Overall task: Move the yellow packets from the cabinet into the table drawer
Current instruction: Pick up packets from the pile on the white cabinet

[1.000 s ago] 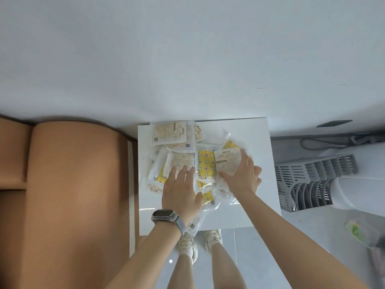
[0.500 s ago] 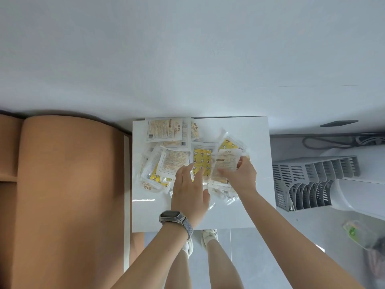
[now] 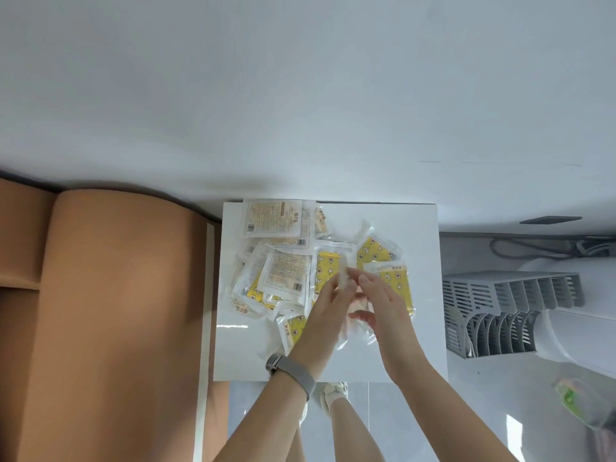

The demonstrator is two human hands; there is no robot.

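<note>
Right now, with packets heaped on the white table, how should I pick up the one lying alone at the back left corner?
Take the back-left packet by its near edge, coming from the front. It lies flat with its printed side up, on top of the packets under it, and its far edge hangs over the back of the table, so nothing pins it.

Hands (image 3: pixel 353 301) blurred; grip on packets (image 3: pixel 283 275) unclear.

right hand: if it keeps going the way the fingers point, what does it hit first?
Likely the packet held upright between both hands: the right hand points up-left at it, toward the left hand. Depth unclear.
</note>
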